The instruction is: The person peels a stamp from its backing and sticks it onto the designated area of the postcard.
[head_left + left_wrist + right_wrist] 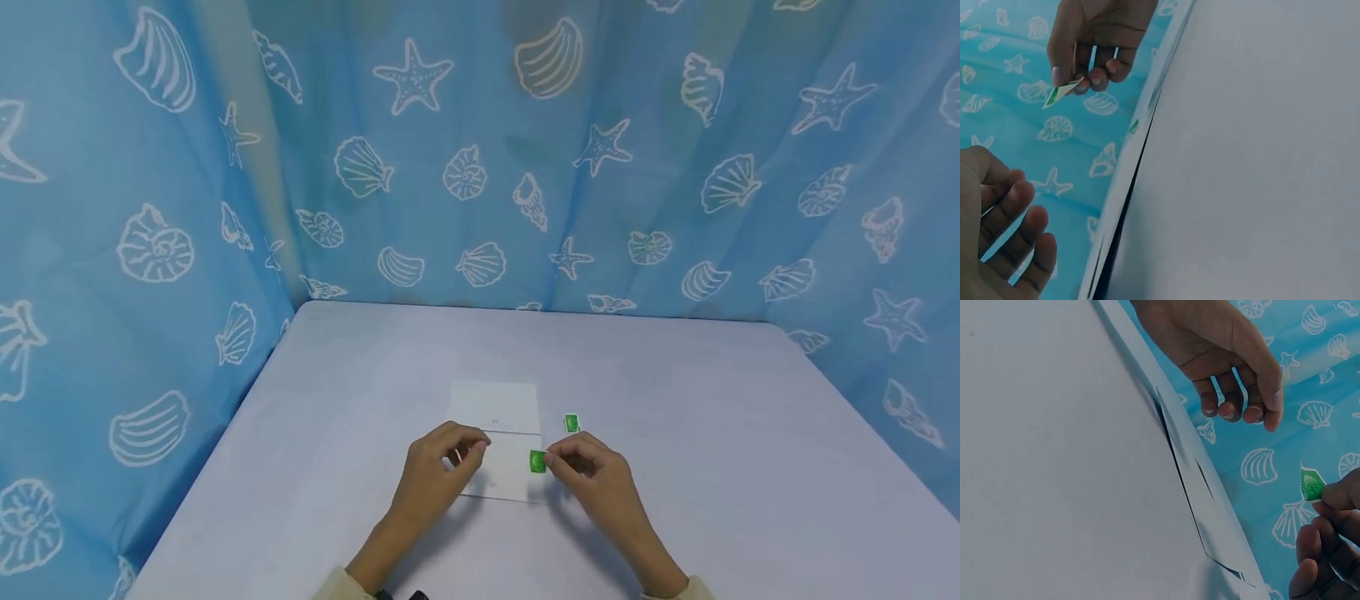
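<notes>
The right hand (603, 479) held a small green slip (537, 462) between thumb and forefinger, its grip closed down to the slip's thickness at the right edge. The slip hung tilted in the air above the right side of a white paper (510, 467), whose near and far parts met at a dark line. The left hand (442, 471) hovered over the paper's left side, thumb and forefinger slightly parted, the other fingers loosely bent, with nothing in its grip. A second green slip (572, 423) lay flat on the white tabletop (337, 400), right of the paper and just beyond the right hand.

The held slip showed a pale border and a pale underside, and looked slightly bowed. It was probably almost weightless, thin and flexible, easy to crease or tear; whether its back was sticky could not be told. An edge or corner seemed the best hold, pinched lightly with the fingertips.
</notes>
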`<act>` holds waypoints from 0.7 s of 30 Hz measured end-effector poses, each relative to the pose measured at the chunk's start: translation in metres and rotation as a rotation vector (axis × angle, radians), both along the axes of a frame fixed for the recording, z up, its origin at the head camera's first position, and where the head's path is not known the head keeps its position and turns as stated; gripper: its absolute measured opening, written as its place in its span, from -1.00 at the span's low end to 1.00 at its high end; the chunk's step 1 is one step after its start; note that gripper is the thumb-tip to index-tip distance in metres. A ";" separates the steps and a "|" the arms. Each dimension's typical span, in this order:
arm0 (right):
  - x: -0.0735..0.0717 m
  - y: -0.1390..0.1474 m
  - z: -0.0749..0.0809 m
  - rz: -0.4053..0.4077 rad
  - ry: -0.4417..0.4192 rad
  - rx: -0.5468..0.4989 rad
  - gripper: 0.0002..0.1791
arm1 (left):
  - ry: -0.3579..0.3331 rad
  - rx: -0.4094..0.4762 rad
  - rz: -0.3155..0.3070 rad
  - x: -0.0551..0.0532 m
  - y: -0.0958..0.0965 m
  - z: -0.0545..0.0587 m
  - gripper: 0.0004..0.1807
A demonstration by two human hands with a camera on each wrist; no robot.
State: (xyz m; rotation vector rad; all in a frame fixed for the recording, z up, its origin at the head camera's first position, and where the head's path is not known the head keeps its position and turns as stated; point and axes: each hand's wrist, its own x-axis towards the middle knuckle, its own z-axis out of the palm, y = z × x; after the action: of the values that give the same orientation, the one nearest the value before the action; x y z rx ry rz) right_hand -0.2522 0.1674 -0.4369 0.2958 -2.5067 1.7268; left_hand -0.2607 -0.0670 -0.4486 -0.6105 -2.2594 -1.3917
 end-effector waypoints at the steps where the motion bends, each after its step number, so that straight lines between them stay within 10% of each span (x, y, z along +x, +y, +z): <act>1: -0.002 0.000 -0.002 -0.001 0.007 0.007 -0.83 | -0.008 0.000 0.006 -0.001 -0.002 -0.002 -0.92; 21: -0.058 0.007 -0.029 -0.122 0.302 0.184 -0.86 | -0.065 -0.012 0.079 -0.017 -0.013 -0.008 -0.90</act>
State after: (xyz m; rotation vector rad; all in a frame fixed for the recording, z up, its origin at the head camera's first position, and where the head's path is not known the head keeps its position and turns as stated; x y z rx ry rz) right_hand -0.3099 0.1742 -0.4655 0.3760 -2.4059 1.2999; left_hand -0.2776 -0.0796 -0.4561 -0.4806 -2.3184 -1.3791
